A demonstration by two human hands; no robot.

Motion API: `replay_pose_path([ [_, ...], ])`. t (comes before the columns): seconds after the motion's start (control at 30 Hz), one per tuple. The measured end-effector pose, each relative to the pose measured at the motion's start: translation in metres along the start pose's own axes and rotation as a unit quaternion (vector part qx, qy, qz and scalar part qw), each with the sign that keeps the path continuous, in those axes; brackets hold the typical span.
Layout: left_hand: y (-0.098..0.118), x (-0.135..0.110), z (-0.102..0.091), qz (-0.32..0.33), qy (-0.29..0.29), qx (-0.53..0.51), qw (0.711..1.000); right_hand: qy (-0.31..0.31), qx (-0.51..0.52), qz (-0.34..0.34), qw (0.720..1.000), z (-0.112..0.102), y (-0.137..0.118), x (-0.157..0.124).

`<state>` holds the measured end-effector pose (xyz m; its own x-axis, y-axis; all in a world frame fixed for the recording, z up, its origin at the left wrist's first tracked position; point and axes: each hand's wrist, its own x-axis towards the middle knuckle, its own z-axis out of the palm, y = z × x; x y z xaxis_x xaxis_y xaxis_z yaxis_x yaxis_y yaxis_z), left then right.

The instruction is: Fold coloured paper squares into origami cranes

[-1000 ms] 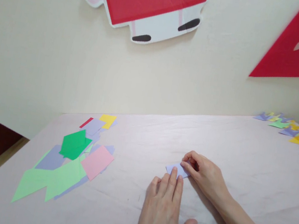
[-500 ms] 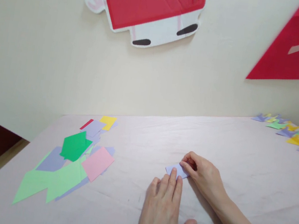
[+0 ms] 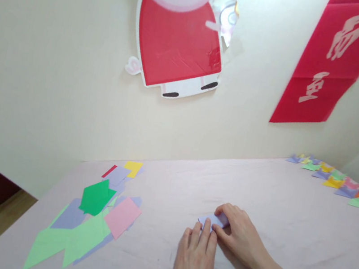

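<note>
Pressing on a lavender paper [image 3: 211, 217] with slightly spread fingers of the left hand [image 3: 195, 259], pinching its right end between thumb and forefinger of the right hand [image 3: 241, 233]

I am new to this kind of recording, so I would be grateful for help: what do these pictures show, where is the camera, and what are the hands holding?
There is no machine here, only a person's two bare hands. The camera sits on the person's head, looking forward and down. The left hand lies with fingers extended onto a small lilac paper; the right hand has thumb and fingers at its right end, though whether they pinch it is unclear. On the pale surface, loose paper sheets, including a pink one and a dark green one, overlap at left. Small colored paper pieces form rows at far right.
</note>
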<state>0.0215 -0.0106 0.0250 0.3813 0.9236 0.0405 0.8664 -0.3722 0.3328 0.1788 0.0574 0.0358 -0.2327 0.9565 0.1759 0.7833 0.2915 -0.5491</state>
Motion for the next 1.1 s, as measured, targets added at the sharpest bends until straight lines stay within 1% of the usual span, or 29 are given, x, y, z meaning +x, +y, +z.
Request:
replay_pose_path([
  [0.13,-0.005,-0.002,0.003,-0.003,0.014,-0.001,1.000,0.008,0.001,0.004,1.000,0.002,-0.002,-0.005],
  [0.3,-0.015,-0.003,0.004,0.029,0.035,0.022,0.999,0.035,0.000,0.003,0.999,0.004,-0.004,-0.007],
  [0.47,-0.015,-0.003,0.003,0.001,0.079,0.038,0.996,0.035,-0.003,0.005,0.999,0.005,-0.007,-0.009],
  [0.6,-0.017,-0.002,-0.008,0.026,0.053,0.026,0.998,0.024,0.012,0.018,0.999,0.005,-0.005,-0.009],
  [0.7,-0.021,-0.002,-0.015,0.033,0.043,0.018,0.998,0.014,0.039,0.027,0.999,0.004,0.002,-0.008],
  [0.83,-0.025,-0.005,-0.014,0.012,0.080,0.027,0.996,0.000,0.079,0.018,0.997,0.002,0.014,-0.005],
  [0.93,-0.027,-0.011,-0.015,0.003,0.101,0.042,0.994,0.007,0.117,0.017,0.993,0.001,0.021,-0.003],
  [1.03,-0.029,-0.016,-0.022,0.006,0.096,0.050,0.994,0.016,0.179,0.028,0.983,0.001,0.025,-0.002],
  [1.1,-0.030,-0.016,-0.026,-0.005,0.096,0.041,0.995,0.014,0.223,0.034,0.974,0.000,0.027,-0.002],
])
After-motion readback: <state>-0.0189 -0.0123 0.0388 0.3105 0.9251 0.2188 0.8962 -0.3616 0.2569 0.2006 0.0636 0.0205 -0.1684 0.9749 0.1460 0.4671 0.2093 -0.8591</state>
